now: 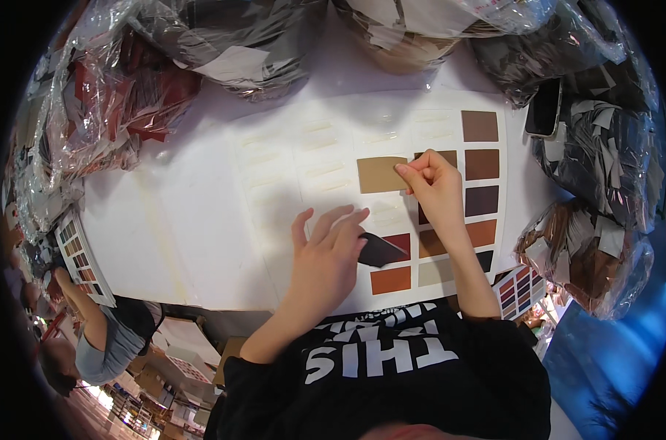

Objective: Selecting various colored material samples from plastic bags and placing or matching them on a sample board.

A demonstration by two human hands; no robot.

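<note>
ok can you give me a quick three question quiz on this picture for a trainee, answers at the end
1. Open question: which hand holds the tan swatch?
2. True or false: the phone lies to the right of the white card.
3. Fill in the blank: the leftmost swatch in the card's bottom row, the one nearest the person's body, is ____ in colour.

Key:
1. The right hand.
2. True.
3. Orange.
</note>
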